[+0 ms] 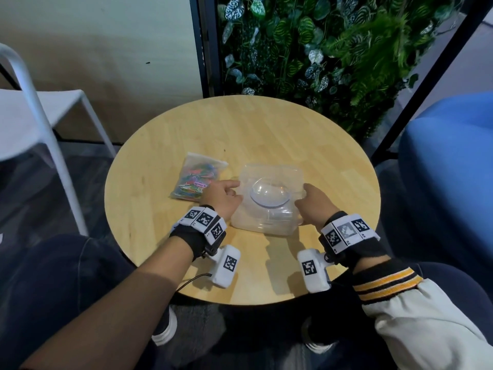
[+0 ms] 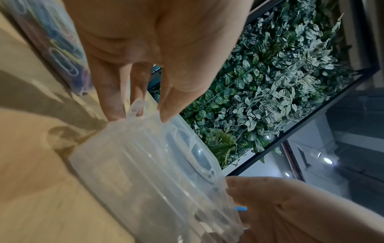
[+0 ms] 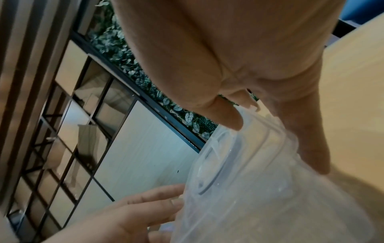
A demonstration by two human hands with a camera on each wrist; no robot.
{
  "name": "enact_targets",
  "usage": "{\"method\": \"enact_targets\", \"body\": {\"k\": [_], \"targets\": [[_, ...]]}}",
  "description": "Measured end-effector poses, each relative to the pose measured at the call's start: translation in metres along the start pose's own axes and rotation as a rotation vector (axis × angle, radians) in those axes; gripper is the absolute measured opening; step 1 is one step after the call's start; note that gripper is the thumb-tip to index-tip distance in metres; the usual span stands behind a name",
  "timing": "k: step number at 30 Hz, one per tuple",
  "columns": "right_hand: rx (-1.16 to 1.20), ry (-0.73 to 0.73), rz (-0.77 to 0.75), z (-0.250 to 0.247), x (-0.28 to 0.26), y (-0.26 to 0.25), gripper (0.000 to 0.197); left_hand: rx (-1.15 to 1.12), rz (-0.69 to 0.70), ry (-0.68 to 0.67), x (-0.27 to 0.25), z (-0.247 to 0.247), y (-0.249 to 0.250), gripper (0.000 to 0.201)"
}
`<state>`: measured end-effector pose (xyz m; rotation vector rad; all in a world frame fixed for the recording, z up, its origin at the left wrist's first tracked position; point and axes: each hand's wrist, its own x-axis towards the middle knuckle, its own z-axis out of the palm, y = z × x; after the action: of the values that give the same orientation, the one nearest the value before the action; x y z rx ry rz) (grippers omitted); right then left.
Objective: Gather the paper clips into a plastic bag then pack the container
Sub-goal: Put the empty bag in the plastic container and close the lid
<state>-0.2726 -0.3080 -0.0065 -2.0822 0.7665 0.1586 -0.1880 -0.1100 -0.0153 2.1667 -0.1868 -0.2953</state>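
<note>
A translucent plastic container (image 1: 269,198) with its lid on sits mid-table on the round wooden table (image 1: 240,129). My left hand (image 1: 226,194) holds its left side. In the left wrist view the left hand (image 2: 141,117) has its thumb on the lid edge of the container (image 2: 149,164) and its fingers by a side tab. My right hand (image 1: 312,202) grips the right side; up close the right hand (image 3: 276,146) has its thumb on top of the container (image 3: 249,189) and its fingers down the wall. A clear bag of coloured paper clips (image 1: 196,180) lies just left of the container.
A white chair (image 1: 40,116) stands to the left of the table and a blue seat (image 1: 453,169) to the right. A wall of green leaves (image 1: 320,49) rises behind the table's far edge. My knees are under the near edge.
</note>
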Motion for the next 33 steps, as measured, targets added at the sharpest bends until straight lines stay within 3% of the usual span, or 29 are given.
{"method": "enact_targets", "body": {"k": [4,9,14,17,22,25,28,33], "targets": [[0.041,0.011,0.061,-0.003,-0.008,-0.005,0.049,0.041,0.045,0.026,0.000,0.002,-0.002,0.035],[-0.131,-0.076,0.060,-0.005,-0.011,-0.009,0.040,0.101,0.054,0.004,-0.002,0.001,-0.006,0.035],[0.258,-0.235,0.119,-0.016,-0.020,-0.010,0.061,0.092,0.056,-0.017,-0.005,0.001,-0.004,0.043],[0.236,-0.150,0.144,-0.012,-0.016,-0.009,0.053,0.005,0.038,-0.001,-0.003,0.002,-0.004,0.039],[0.001,-0.032,0.097,-0.007,-0.013,-0.011,0.046,-0.060,0.000,0.008,-0.006,0.004,-0.008,0.032],[0.072,-0.051,0.100,-0.012,-0.011,-0.012,0.058,-0.056,-0.023,0.001,-0.008,0.005,-0.008,0.050],[0.156,-0.028,0.059,-0.018,-0.009,-0.013,0.066,0.000,-0.019,-0.057,-0.009,0.006,-0.003,0.050],[-0.123,0.211,-0.107,-0.020,-0.011,-0.013,0.053,-0.038,-0.040,-0.107,-0.008,0.014,0.002,0.060]]}}
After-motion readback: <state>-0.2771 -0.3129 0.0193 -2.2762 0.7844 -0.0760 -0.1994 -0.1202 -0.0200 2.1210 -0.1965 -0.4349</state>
